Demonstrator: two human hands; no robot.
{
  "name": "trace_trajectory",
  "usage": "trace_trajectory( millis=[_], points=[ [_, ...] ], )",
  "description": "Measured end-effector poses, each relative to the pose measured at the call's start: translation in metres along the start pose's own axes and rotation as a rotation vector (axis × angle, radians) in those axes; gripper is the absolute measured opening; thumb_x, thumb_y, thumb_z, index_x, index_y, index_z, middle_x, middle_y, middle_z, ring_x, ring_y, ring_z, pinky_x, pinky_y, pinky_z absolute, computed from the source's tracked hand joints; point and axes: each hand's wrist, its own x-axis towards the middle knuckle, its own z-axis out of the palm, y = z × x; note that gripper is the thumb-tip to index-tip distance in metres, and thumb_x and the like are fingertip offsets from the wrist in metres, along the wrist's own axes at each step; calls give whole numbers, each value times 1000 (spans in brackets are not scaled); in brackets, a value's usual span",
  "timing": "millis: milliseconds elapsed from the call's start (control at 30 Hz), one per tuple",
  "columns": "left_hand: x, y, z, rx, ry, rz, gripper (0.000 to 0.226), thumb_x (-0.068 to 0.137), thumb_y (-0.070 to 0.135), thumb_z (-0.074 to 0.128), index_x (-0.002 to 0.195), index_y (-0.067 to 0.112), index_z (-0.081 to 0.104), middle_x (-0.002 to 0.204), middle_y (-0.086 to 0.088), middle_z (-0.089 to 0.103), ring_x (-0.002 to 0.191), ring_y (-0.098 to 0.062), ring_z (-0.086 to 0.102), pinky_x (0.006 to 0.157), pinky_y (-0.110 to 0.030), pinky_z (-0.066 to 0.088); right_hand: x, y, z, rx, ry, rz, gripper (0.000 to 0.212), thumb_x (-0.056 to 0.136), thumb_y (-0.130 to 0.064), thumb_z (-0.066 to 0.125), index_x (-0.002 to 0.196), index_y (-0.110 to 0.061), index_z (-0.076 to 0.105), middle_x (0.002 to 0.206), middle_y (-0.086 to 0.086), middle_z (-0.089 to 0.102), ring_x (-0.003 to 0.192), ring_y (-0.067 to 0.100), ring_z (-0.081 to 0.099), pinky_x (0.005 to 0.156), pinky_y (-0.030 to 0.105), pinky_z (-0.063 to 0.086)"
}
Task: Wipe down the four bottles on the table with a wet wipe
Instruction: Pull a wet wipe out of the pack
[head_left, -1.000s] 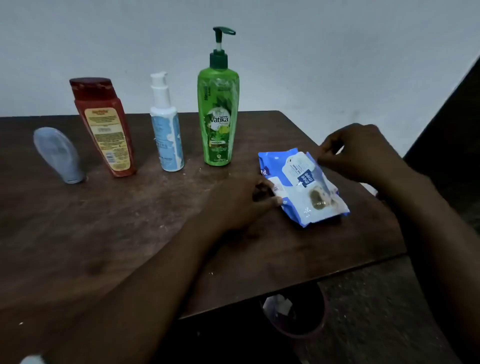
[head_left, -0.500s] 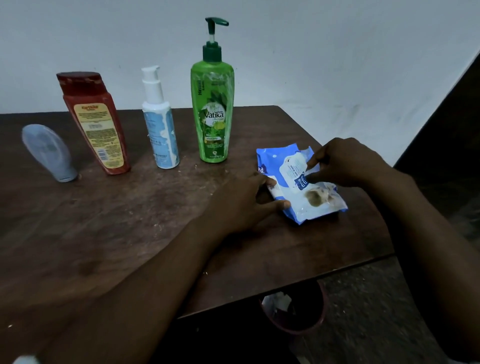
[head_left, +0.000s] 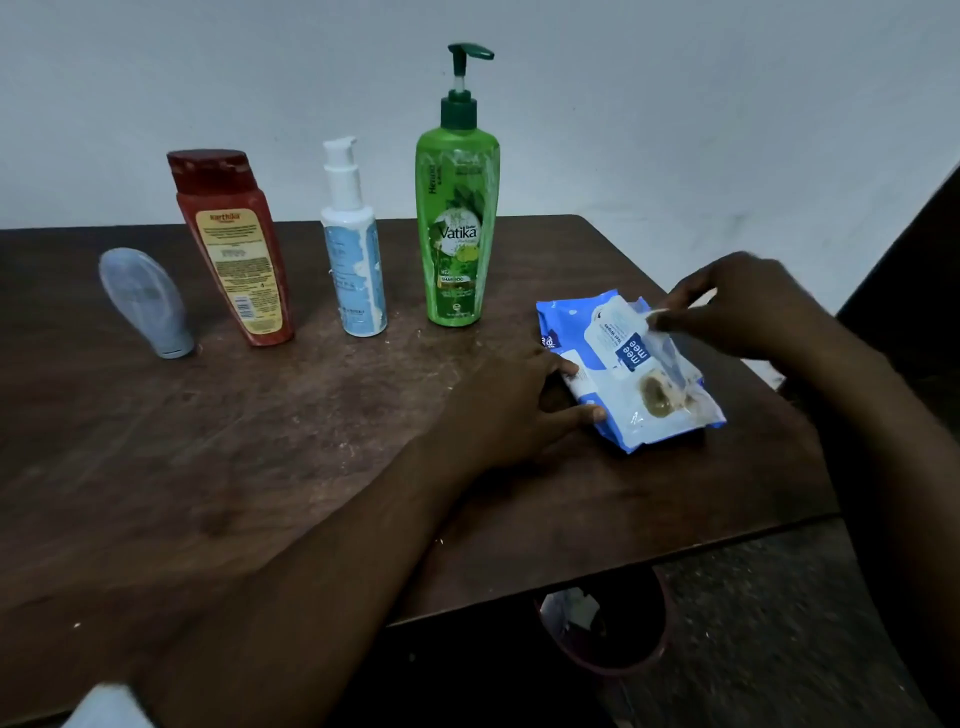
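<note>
At the table's (head_left: 260, 441) right end the wet wipe pack (head_left: 639, 410) lies flat. Your left hand (head_left: 514, 410) grips its near-left edge between thumb and forefinger, and your right hand (head_left: 748, 306) pinches a corner of the resealable flap (head_left: 618, 338), which is raised off the pack. Press the pack firmly to the wood with your left hand so it cannot rise with the pull. Peel the flap low along the pack, not straight up, and only far enough to bare the opening; the film looks thin and likely to tear. Then draw out one wipe.

The four bottles stand untouched in a row to the left: grey bottle (head_left: 145, 301), red bottle (head_left: 234, 254), white pump bottle (head_left: 353, 260) and green pump bottle (head_left: 457, 228). The green one is nearest the pack, tall and probably tippy, so watch your left forearm.
</note>
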Motion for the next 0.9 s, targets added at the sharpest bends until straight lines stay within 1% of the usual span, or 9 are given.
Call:
trace_trajectory(
  millis=[67, 167, 267, 367, 533, 633, 700, 767, 900],
  points=[
    [0, 0, 0, -3, -2, -2, 59, 82, 66, 65, 127, 28, 63, 124, 9, 63, 109, -11, 57, 90, -33, 49, -3, -1, -11, 194, 14, 25, 13, 78, -36, 81, 73, -25, 77, 84, -5, 72, 76, 6, 63, 69, 26, 53],
    [0, 0, -1, -4, -8, -5, 60, 83, 66, 65, 129, 28, 62, 126, 9, 62, 111, -11, 57, 91, -33, 48, -8, -8, -22, 620, -2, 65, 12, 83, -20, 73, 83, -8, 76, 86, 7, 76, 84, 26, 74, 88, 48, 59],
    [0, 0, -1, -6, -10, -4, 59, 83, 65, 66, 128, 28, 62, 125, 9, 62, 110, -10, 57, 90, -32, 48, -12, -23, -28, 848, -11, 77, 8, 90, -12, 61, 91, -7, 67, 78, 10, 68, 73, 30, 66, 85, 49, 58],
    [0, 0, 1, -90, 19, -26, 53, 82, 60, 71, 123, 27, 66, 121, 11, 66, 105, -7, 60, 90, -31, 49, -17, -42, -27, 1023, -34, 45, 9, 91, -11, 57, 86, -9, 64, 86, 16, 66, 76, 36, 66, 77, 48, 62],
    [7, -1, -20, -606, 245, -293, 22, 92, 33, 64, 101, 16, 75, 90, -2, 76, 86, -18, 71, 77, -32, 55, -19, -72, 1, 1171, -117, 2, 10, 91, -3, 61, 91, -5, 70, 90, 15, 74, 76, 26, 73, 66, 38, 63],
    [7, -4, -44, -1072, 323, -514, 33, 102, 41, 47, 102, 18, 72, 96, -5, 76, 82, -16, 71, 70, -32, 58, -14, -87, 31, 1228, -214, 68, 19, 93, -4, 59, 109, -1, 69, 98, 15, 73, 85, 27, 73, 74, 41, 63],
    [4, -13, -58, -1267, 316, -577, 52, 100, 57, 39, 107, 18, 73, 98, -3, 77, 83, -15, 72, 69, -32, 58, -13, -99, 53, 1221, -272, 118, 26, 96, -7, 56, 120, -2, 65, 96, 10, 72, 81, 21, 71, 64, 33, 63],
    [-2, -22, -66, -1302, 355, -595, 51, 98, 55, 47, 111, 13, 73, 102, -6, 77, 87, -20, 72, 67, -30, 60, -10, -111, 74, 1258, -284, 160, 26, 96, -8, 55, 119, -1, 65, 97, 12, 72, 77, 20, 70, 55, 30, 61],
    [-14, -37, -65, -1218, 485, -583, 26, 88, 7, 70, 113, 3, 71, 101, -12, 77, 93, -27, 72, 78, -33, 61, -10, -132, 104, 1312, -294, 155, 13, 94, -15, 63, 105, -9, 70, 91, 9, 74, 78, 23, 72, 54, 30, 61]
  ],
)
